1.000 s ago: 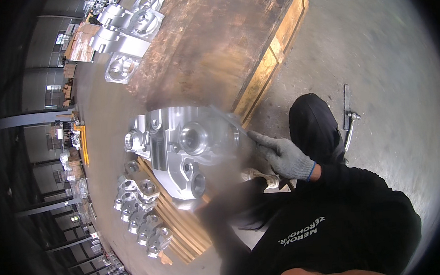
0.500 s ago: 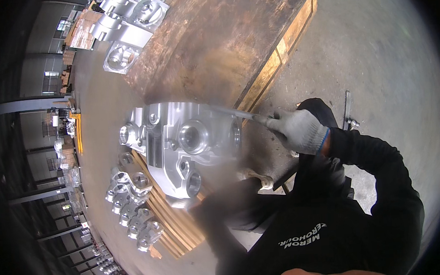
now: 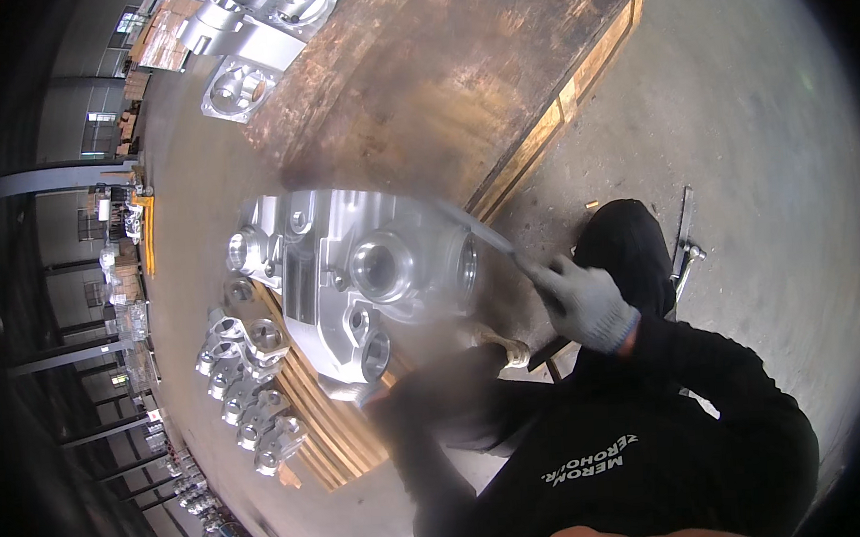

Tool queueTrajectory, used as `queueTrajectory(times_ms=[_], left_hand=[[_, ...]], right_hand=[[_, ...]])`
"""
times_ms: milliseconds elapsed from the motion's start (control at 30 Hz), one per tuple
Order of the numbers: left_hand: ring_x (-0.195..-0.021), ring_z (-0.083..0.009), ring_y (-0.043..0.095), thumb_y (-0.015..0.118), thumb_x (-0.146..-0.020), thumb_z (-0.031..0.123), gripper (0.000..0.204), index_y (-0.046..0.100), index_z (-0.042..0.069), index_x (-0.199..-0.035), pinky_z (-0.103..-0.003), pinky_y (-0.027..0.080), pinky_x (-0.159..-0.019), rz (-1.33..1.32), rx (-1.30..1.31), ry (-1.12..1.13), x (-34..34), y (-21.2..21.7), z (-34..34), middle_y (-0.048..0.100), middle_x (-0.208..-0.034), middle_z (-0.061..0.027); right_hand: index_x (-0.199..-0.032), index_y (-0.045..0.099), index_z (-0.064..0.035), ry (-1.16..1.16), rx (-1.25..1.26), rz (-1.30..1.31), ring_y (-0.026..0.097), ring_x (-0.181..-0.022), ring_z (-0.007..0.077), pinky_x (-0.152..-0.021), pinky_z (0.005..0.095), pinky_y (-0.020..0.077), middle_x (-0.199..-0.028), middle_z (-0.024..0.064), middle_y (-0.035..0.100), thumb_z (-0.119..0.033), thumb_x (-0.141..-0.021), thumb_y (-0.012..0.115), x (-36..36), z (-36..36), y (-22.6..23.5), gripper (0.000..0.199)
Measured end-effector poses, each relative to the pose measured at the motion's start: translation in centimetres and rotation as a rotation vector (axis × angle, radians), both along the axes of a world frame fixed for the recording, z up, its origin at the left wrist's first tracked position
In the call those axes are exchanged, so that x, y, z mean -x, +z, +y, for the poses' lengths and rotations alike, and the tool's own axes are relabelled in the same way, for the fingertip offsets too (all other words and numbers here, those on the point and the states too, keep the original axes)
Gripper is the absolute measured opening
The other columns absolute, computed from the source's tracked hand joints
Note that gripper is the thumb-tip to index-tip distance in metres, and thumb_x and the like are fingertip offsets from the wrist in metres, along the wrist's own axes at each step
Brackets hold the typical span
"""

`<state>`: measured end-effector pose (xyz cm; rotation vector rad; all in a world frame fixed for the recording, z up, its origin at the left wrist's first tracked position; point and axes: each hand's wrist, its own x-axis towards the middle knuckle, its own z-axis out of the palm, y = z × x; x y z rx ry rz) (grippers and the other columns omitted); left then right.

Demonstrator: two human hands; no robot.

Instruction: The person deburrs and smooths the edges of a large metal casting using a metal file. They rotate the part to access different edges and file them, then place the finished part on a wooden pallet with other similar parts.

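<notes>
My right hand (image 3: 587,304), in a white knit glove, is closed around the handle of a long flat metal file (image 3: 489,234). Its far end lies at the upper right edge of a large machined aluminium housing (image 3: 320,303) with round bores; blur hides whether it touches. The housing stands in front of me, by the corner of a worn wooden table. My left forearm reaches to the housing's lower end. Only a blurred bit of my left hand (image 3: 369,398) shows there, its fingers hidden.
Several silver castings (image 3: 246,385) sit on wooden slats (image 3: 327,434) at lower left. More machined parts (image 3: 258,44) rest at the far left of the brown wooden table (image 3: 420,84). A ratchet-like metal tool (image 3: 683,236) lies on the floor at right.
My right hand has come nearer my body, and the file slants more steeply down toward it. The view has shifted slightly. My left arm stays by the housing's lower end.
</notes>
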<state>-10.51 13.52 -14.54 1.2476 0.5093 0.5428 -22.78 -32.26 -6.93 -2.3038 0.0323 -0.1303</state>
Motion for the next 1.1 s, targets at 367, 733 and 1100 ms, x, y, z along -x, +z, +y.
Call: queueTrajectory(times_ms=[367,733,1100], left_hand=[[-0.118,-0.0342,0.066,0.053,-0.096,0.041,0.059,0.063,-0.001,-0.136,-0.048,0.052,-0.102,0.0,-0.019,-0.001,0.0,-0.3,0.2,0.066,-0.133,-0.0154],[-0.117,-0.0335,0.067,0.053,-0.096,0.041,0.058,0.064,-0.001,-0.135,-0.047,0.053,-0.101,-0.009,-0.032,0.011,-0.3,-0.6,1.2,0.067,-0.133,-0.0149],[-0.116,-0.0328,0.067,0.054,-0.096,0.04,0.057,0.064,-0.001,-0.134,-0.047,0.053,-0.1,-0.045,0.015,0.0,-0.4,-1.5,2.0,0.067,-0.132,-0.0144]], right_hand=[[-0.151,0.053,-0.0194,0.071,-0.006,-0.119,0.069,-0.072,0.0356,-0.063,0.043,0.0568,-0.106,0.0146,0.066,-0.009,-0.091,0.067,-0.7,-1.2,-2.0,0.063],[-0.143,0.062,-0.0157,0.341,0.25,-0.049,0.068,-0.081,0.0322,-0.075,0.0428,0.0564,-0.095,0.0121,0.067,-0.009,-0.086,0.066,1.3,-10.1,1.3,0.058],[-0.153,0.053,-0.02,0.32,0.301,0.078,0.069,-0.075,0.0315,-0.067,0.0417,0.0588,-0.093,0.0133,0.065,-0.002,-0.09,0.067,-0.8,-7.7,6.7,0.067]])
